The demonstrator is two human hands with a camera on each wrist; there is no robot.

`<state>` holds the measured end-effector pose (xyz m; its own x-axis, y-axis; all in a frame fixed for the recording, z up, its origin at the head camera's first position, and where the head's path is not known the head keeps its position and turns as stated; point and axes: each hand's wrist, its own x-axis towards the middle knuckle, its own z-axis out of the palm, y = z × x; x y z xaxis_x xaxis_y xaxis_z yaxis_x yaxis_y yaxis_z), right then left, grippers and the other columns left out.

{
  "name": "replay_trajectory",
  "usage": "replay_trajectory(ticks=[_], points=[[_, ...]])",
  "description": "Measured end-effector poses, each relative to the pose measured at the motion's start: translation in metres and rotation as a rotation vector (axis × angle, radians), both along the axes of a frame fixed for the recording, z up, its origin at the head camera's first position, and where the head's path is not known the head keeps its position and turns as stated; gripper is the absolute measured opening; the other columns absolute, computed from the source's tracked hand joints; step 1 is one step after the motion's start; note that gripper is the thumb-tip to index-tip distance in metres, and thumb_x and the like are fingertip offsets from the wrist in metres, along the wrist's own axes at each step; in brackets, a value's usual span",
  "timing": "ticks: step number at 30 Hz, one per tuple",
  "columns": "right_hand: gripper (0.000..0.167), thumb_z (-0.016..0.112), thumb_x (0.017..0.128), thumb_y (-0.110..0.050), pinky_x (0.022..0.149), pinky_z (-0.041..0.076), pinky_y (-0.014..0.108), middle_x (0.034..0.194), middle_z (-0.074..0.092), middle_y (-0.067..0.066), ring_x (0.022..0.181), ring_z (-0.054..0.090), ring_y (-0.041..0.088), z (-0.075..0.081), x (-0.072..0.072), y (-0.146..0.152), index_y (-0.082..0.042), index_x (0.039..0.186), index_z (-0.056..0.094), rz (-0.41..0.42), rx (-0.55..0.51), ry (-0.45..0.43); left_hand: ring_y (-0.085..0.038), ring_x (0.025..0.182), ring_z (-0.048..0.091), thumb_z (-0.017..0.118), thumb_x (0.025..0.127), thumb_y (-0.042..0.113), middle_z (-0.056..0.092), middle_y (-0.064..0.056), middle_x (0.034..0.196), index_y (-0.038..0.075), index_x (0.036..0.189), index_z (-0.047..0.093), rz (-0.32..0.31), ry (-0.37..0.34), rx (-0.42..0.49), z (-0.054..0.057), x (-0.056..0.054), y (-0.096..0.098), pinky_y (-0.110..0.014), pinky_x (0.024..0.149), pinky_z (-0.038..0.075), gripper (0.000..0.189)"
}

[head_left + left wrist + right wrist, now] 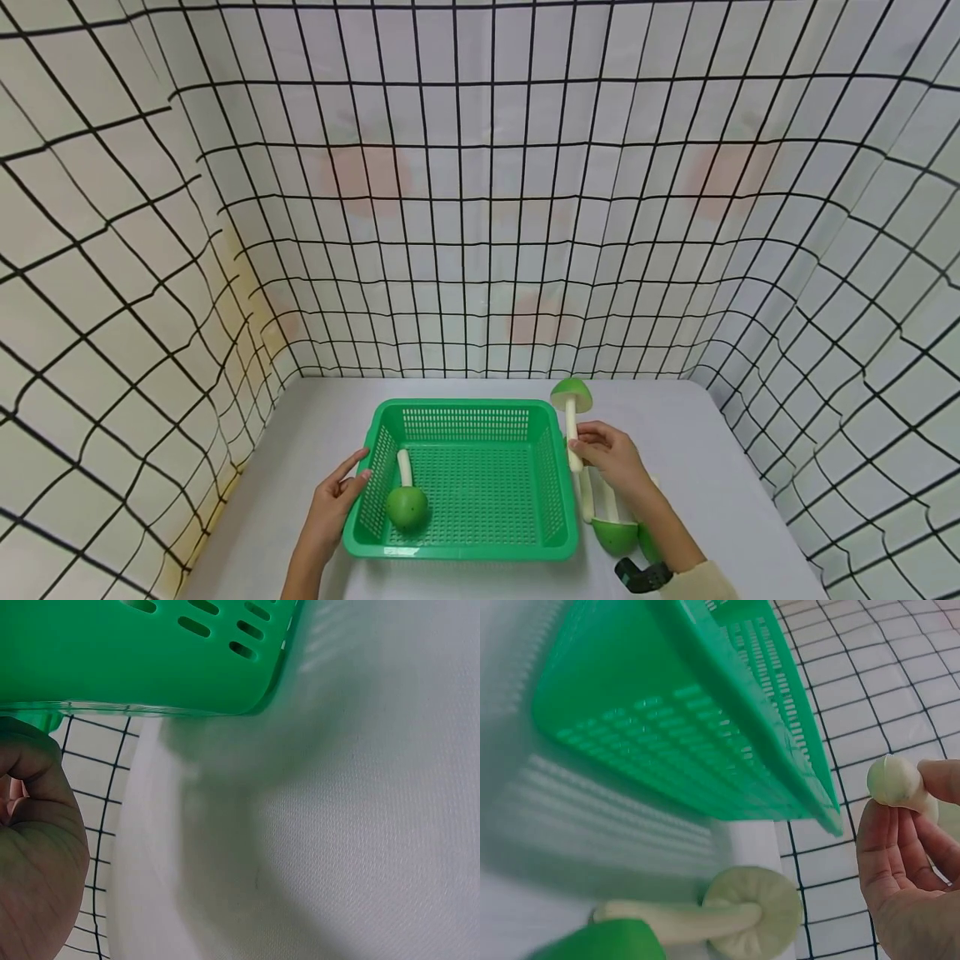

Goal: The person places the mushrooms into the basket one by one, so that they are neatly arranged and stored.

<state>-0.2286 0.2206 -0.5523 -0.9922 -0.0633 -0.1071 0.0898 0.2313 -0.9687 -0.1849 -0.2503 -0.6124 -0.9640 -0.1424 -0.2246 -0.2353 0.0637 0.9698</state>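
Observation:
A green-capped toy mushroom [572, 414] is upright beside the basket's right rim, cap at the top. My right hand [611, 454] pinches the lower end of its pale stem between thumb and fingers; the right wrist view shows the rounded stem end [895, 782]. At the left rim of the green plastic basket [480, 552], my left hand [330, 507] grips the edge with thumb and index finger. Inside the basket, toward the left, lies another mushroom [407, 507], its stem pointing away from me.
Several more mushrooms [616, 537] lie right of the basket, partly hidden by my right forearm. One lying mushroom [754, 911] shows its pale cap underside in the right wrist view. Black wire mesh [491, 250] encloses the white table [720, 500] at the back and sides.

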Motion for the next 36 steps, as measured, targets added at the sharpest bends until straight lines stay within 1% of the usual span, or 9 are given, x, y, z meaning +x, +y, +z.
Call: replay_trajectory(ticks=[3, 8, 16, 21, 25, 29, 36], points=[[0.048, 0.073, 0.098, -0.026, 0.084, 0.061, 0.031, 0.119, 0.066, 0.014, 0.098, 0.068, 0.013, 0.000, 0.000, -0.008, 0.000, 0.135, 0.059, -0.003, -0.019, -0.003, -0.024, 0.076, 0.074, 0.071, 0.096, 0.042, 0.074, -0.015, 0.096, 0.032, 0.148, 0.056, -0.001, 0.002, 0.004, -0.001, 0.000, 0.000, -0.035, 0.066, 0.063, 0.055], [0.044, 0.073, 0.098, -0.020, 0.080, 0.060, 0.026, 0.114, 0.066, 0.013, 0.095, 0.067, 0.012, 0.000, -0.001, -0.020, 0.003, 0.133, 0.059, -0.002, -0.056, 0.004, -0.025, 0.078, 0.075, 0.071, 0.096, 0.043, 0.074, -0.016, 0.099, 0.032, 0.147, 0.056, 0.001, -0.001, -0.001, -0.001, 0.001, -0.001, -0.036, 0.067, 0.063, 0.055], [0.042, 0.074, 0.097, -0.019, 0.078, 0.060, 0.027, 0.114, 0.066, 0.015, 0.095, 0.068, 0.014, 0.001, 0.001, -0.039, 0.001, 0.131, 0.061, 0.024, -0.056, 0.009, -0.026, 0.079, 0.075, 0.071, 0.096, 0.042, 0.074, -0.017, 0.099, 0.032, 0.148, 0.055, 0.007, -0.004, -0.004, 0.001, 0.001, 0.000, -0.036, 0.067, 0.063, 0.055], [0.042, 0.073, 0.097, -0.017, 0.075, 0.060, 0.027, 0.113, 0.066, 0.014, 0.092, 0.068, 0.015, -0.001, 0.000, -0.048, 0.003, 0.132, 0.061, 0.041, -0.065, 0.007, -0.026, 0.078, 0.075, 0.071, 0.097, 0.041, 0.075, -0.015, 0.098, 0.030, 0.149, 0.055, 0.008, -0.003, -0.004, 0.002, 0.001, 0.001, -0.036, 0.067, 0.063, 0.056], [0.042, 0.074, 0.097, -0.018, 0.075, 0.060, 0.027, 0.113, 0.066, 0.014, 0.092, 0.068, 0.016, 0.001, 0.000, -0.055, 0.001, 0.131, 0.062, 0.047, -0.065, -0.001, -0.024, 0.078, 0.074, 0.070, 0.098, 0.041, 0.074, -0.015, 0.098, 0.028, 0.150, 0.054, 0.004, 0.001, -0.005, 0.002, 0.001, 0.001, -0.035, 0.067, 0.063, 0.056], [0.042, 0.074, 0.096, -0.018, 0.077, 0.061, 0.031, 0.114, 0.066, 0.016, 0.094, 0.068, 0.018, 0.003, 0.001, -0.061, 0.001, 0.131, 0.062, 0.062, -0.073, 0.003, -0.023, 0.076, 0.073, 0.069, 0.099, 0.039, 0.074, -0.016, 0.096, 0.027, 0.151, 0.053, 0.000, 0.004, -0.001, 0.003, 0.001, 0.001, -0.034, 0.065, 0.063, 0.056], [0.041, 0.075, 0.096, -0.017, 0.077, 0.061, 0.032, 0.111, 0.066, 0.015, 0.092, 0.068, 0.019, -0.002, -0.001, -0.072, 0.002, 0.130, 0.062, 0.066, -0.091, 0.000, -0.027, 0.079, 0.075, 0.067, 0.100, 0.037, 0.074, -0.017, 0.100, 0.026, 0.152, 0.052, 0.002, 0.003, 0.001, 0.003, 0.001, 0.001, -0.036, 0.066, 0.063, 0.056]])
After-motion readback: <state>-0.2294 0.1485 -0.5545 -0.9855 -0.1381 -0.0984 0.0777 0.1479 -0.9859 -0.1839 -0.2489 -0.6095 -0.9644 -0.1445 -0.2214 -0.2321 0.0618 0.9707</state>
